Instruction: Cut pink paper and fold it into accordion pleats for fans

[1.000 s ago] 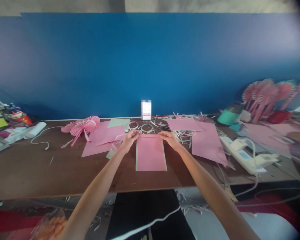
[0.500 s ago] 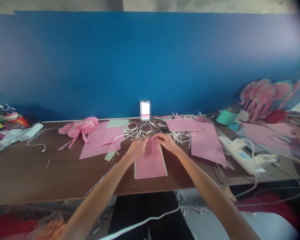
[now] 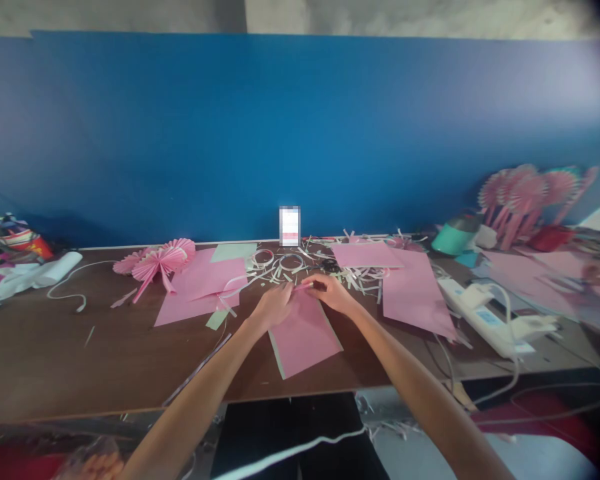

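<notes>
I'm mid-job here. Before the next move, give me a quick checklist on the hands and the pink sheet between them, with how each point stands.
1. Right hand at the pink sheet's far end: ok, its fingers are there.
2. Left hand gripping the sheet: cannot tell; it covers the far left part, fingertips unclear.
3. Sheet square to the table's front edge: not ok, it is turned askew.
4. Sheet's near end within the tabletop: ok, it stops short of the front edge.
5. Far edge folded evenly: cannot tell, fingers cover much of it.
</notes>
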Action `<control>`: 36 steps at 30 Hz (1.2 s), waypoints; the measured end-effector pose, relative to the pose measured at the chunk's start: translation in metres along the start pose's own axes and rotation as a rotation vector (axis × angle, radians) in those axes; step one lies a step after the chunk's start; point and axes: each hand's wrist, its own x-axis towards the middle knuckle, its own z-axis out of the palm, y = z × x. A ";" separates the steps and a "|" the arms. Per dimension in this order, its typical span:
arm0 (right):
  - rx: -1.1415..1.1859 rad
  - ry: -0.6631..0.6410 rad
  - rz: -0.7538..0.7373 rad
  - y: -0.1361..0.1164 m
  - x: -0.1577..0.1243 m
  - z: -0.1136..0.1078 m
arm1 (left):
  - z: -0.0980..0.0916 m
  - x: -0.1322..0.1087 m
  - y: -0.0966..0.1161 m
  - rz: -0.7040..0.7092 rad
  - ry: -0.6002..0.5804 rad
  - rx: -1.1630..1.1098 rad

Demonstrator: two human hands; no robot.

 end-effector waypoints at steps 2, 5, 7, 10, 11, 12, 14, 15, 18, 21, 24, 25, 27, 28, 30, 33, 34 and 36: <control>-0.018 0.017 -0.005 0.001 0.000 0.001 | -0.002 0.000 0.000 -0.009 -0.050 0.029; -0.069 0.007 -0.005 0.003 0.000 0.002 | -0.006 -0.001 0.001 -0.013 -0.115 0.090; -0.112 -0.012 -0.010 0.002 0.000 0.001 | -0.007 -0.001 0.001 -0.002 -0.139 0.120; -0.160 -0.034 -0.024 0.001 -0.001 0.001 | -0.008 -0.002 0.000 0.033 -0.151 0.118; -0.171 -0.040 -0.029 0.001 -0.002 0.001 | -0.009 -0.002 0.000 0.042 -0.144 0.110; -0.179 -0.042 -0.035 0.000 -0.002 0.000 | -0.009 -0.002 0.000 0.050 -0.132 0.101; -0.196 -0.041 -0.045 -0.001 -0.002 0.000 | -0.008 -0.002 0.001 0.072 -0.101 0.083; -0.206 -0.040 -0.048 -0.002 -0.002 0.000 | -0.008 -0.002 0.002 0.082 -0.090 0.076; -0.237 -0.038 -0.055 -0.003 -0.002 0.000 | -0.007 -0.002 0.003 0.084 -0.095 0.083; -0.247 -0.033 -0.065 -0.004 -0.003 0.000 | -0.007 -0.001 0.002 0.061 -0.107 0.119; -0.240 -0.034 -0.073 -0.006 -0.003 0.001 | -0.008 0.000 0.002 0.029 -0.117 0.153; -0.237 -0.039 -0.079 -0.007 -0.003 0.001 | -0.009 0.000 0.003 0.019 -0.125 0.163; -0.229 -0.053 -0.092 -0.009 -0.003 0.001 | -0.010 0.000 0.005 0.011 -0.140 0.181; -0.223 -0.063 -0.097 -0.011 -0.003 0.001 | -0.011 0.000 0.005 0.009 -0.146 0.188; -0.207 -0.081 -0.100 -0.012 -0.003 0.001 | -0.012 -0.001 0.007 0.002 -0.154 0.198; -0.192 -0.092 -0.098 -0.013 -0.003 0.001 | -0.015 -0.002 0.007 0.000 -0.146 0.193; -0.195 -0.086 -0.094 -0.012 -0.003 0.001 | -0.015 -0.002 0.007 0.004 -0.140 0.185; -0.209 -0.066 -0.079 -0.010 -0.003 0.001 | -0.016 -0.002 0.008 0.007 -0.130 0.166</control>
